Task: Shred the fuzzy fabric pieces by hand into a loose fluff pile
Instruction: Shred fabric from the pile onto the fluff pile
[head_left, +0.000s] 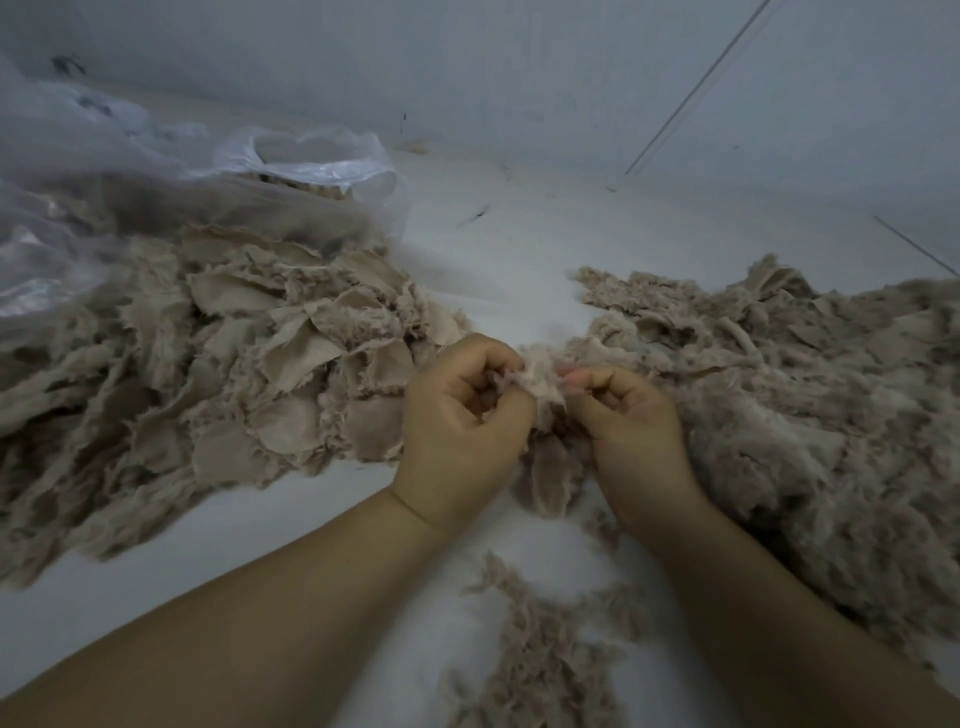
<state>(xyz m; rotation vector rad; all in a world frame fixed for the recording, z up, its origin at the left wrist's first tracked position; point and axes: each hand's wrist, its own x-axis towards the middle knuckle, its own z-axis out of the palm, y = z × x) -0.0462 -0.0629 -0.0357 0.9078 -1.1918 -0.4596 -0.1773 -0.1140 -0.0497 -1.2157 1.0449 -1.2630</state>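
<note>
A small beige fuzzy fabric piece (540, 382) is held between both hands over the white floor. My left hand (457, 431) pinches its left edge with curled fingers. My right hand (631, 421) pinches its right edge. To the left lies a heap of whole fuzzy fabric pieces (234, 353), flat backing sides showing. To the right spreads a loose fluff pile (795, 395) of shredded fabric. More scraps (550, 473) hang or lie just below the hands.
A clear plastic bag (156, 182) holding more fabric sits at the back left. A strip of fluff (540, 649) lies between my forearms. The white floor (493, 244) meets a pale wall at the back.
</note>
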